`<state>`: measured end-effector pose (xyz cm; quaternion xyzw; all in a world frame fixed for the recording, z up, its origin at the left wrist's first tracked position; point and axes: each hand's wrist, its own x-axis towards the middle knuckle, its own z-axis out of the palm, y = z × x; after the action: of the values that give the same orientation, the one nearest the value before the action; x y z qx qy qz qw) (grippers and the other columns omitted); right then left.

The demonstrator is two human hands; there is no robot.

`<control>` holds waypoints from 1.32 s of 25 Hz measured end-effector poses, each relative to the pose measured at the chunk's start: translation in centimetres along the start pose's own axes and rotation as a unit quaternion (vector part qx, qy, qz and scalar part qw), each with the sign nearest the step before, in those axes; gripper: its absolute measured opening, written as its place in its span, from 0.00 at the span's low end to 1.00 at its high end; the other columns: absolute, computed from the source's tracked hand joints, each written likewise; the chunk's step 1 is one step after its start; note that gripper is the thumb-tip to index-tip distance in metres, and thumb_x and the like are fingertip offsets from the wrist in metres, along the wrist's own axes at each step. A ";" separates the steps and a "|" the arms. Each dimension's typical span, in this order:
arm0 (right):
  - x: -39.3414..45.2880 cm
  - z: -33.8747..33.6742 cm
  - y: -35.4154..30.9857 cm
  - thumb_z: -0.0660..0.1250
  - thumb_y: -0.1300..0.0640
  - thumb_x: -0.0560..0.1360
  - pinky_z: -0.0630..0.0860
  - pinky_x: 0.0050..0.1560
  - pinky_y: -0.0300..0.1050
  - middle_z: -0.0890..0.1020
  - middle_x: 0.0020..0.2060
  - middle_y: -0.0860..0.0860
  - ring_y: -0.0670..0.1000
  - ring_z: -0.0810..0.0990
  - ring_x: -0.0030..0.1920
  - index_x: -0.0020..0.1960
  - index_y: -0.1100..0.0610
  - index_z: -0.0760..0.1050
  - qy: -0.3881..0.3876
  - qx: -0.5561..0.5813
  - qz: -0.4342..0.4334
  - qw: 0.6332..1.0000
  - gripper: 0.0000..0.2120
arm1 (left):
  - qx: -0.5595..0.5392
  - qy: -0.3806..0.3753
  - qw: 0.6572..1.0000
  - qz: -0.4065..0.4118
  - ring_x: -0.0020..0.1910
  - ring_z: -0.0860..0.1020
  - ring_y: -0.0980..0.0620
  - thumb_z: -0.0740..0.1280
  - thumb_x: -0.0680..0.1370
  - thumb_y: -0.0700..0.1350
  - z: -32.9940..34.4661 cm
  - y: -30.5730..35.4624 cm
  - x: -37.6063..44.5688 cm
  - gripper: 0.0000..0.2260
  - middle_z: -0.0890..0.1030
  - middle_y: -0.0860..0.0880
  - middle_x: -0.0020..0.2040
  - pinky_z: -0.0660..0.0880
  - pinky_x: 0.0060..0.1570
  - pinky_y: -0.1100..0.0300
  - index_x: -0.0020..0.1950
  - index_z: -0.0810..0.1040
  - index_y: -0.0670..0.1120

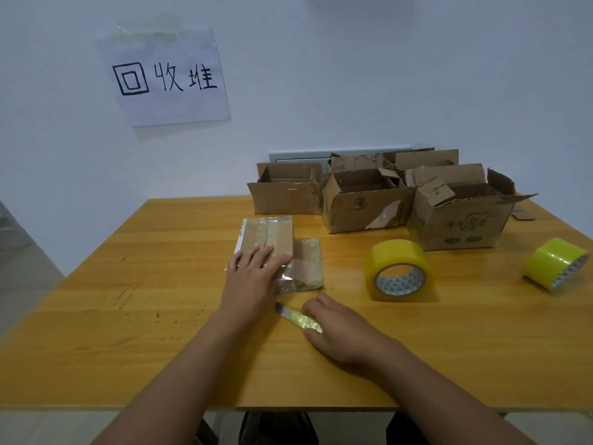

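Left fingers (pixel 264 253) press flattened box (pixel 272 234), well inside table (pixel 128 284) edges.

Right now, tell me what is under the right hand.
A knife lies on the table under the right hand: its dark tip and yellow-taped middle stick out leftward. The hand covers the rest, so its grip cannot be judged.
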<state>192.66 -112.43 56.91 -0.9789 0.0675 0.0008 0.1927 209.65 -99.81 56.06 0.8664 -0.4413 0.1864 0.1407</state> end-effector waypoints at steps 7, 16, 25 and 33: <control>-1.5 -4.1 2.4 0.69 0.53 0.77 0.67 0.37 0.39 0.73 0.38 0.43 0.42 0.70 0.37 0.59 0.49 0.74 -0.093 0.156 -0.035 0.983 0.11 | 0.001 0.037 0.999 0.013 0.70 0.70 0.41 0.75 0.73 0.50 1.3 -0.8 0.1 0.26 0.76 0.46 0.69 0.58 0.67 0.45 0.69 0.71 0.59; 4.8 -4.1 -1.2 0.64 0.65 0.80 0.79 0.41 0.39 0.84 0.51 0.54 0.46 0.84 0.46 0.69 0.48 0.67 0.175 0.555 -0.006 0.813 0.21 | 0.005 0.042 0.999 0.022 0.69 0.72 0.41 0.76 0.72 0.48 1.1 -0.4 0.1 0.28 0.76 0.45 0.68 0.59 0.66 0.46 0.67 0.69 0.60; 4.4 -1.5 2.2 0.65 0.63 0.79 0.77 0.43 0.44 0.80 0.45 0.57 0.51 0.80 0.45 0.67 0.46 0.71 0.279 0.437 0.038 0.854 0.20 | 0.067 0.062 0.995 0.037 0.68 0.72 0.39 0.75 0.71 0.46 0.7 -1.4 0.6 0.26 0.76 0.45 0.67 0.61 0.65 0.44 0.67 0.72 0.57; 3.9 -1.5 3.6 0.66 0.63 0.74 0.75 0.40 0.47 0.77 0.37 0.59 0.53 0.75 0.37 0.54 0.43 0.79 0.161 0.405 -0.023 0.900 0.17 | 0.097 0.070 0.989 0.090 0.69 0.71 0.38 0.61 0.76 0.48 0.3 -2.2 1.5 0.19 0.76 0.42 0.68 0.60 0.67 0.43 0.68 0.72 0.56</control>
<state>196.00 -116.82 56.87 -0.8045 0.0691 -0.1888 0.5590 212.32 -99.77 56.28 0.8179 -0.4860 0.3001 0.0687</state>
